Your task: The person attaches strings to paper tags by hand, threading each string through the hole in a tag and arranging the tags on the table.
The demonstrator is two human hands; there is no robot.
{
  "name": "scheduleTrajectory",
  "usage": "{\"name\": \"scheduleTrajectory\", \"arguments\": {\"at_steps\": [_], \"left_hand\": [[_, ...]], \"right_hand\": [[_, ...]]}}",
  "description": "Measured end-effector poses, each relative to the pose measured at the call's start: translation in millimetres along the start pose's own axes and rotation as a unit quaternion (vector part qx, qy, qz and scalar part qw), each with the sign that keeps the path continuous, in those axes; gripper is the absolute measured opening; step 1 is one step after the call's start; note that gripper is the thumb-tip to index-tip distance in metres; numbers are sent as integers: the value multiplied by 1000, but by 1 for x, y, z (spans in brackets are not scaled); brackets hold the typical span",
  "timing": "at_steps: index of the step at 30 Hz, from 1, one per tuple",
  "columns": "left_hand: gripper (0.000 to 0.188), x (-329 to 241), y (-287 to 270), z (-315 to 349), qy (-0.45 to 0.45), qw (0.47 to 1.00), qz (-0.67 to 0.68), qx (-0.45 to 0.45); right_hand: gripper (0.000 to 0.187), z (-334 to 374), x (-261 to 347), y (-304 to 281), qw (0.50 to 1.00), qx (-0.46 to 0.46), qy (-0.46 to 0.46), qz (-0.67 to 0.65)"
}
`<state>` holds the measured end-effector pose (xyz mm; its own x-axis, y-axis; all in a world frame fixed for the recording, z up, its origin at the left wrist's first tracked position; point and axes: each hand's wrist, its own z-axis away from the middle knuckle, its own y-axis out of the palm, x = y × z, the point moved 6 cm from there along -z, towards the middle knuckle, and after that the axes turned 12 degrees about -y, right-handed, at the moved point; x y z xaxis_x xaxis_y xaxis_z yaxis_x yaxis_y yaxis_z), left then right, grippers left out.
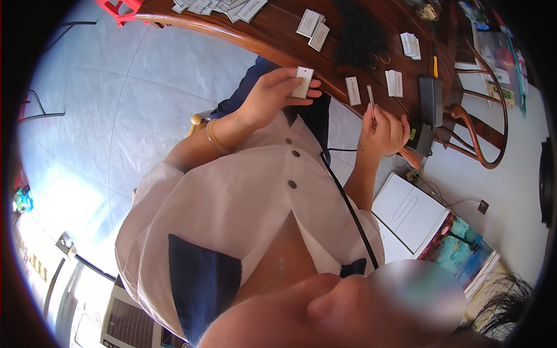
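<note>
My left hand (270, 95) is closed on a small white hang tag (303, 82) with a hole near its top, held upright beside the table's front edge. Over the edge to the right, my right hand (383, 130) pinches a thin, pale strip (371, 98), whose kind I cannot make out. A single white tag (353, 91) lies on the wooden table (278, 49) just left of it. Fanned tags (394, 83) rest beyond my right fingers. A heap of black cords (360, 40) lies farther back.
More tags lie in a pair (312, 30), in a right-hand stack (410, 46) and in a far-left pile (232, 8). A dark box (430, 101) stands near a wooden chair (502, 139). A white box (409, 206) sits lower right; a red stool (120, 10) is far left.
</note>
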<state>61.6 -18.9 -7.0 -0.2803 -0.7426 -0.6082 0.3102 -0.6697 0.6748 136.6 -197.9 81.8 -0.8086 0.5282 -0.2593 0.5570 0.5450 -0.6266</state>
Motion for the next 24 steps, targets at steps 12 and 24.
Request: {"name": "scheduleTrajectory", "arguments": {"at_steps": [12,24], "left_hand": [[33,14,10,2,8,999,28,35],[29,11,10,6,8,999,-34,2]], "right_hand": [[17,-38,83,19,980,89,-38,-173],[58,-43,67,26,961,172,-44,-213]]}}
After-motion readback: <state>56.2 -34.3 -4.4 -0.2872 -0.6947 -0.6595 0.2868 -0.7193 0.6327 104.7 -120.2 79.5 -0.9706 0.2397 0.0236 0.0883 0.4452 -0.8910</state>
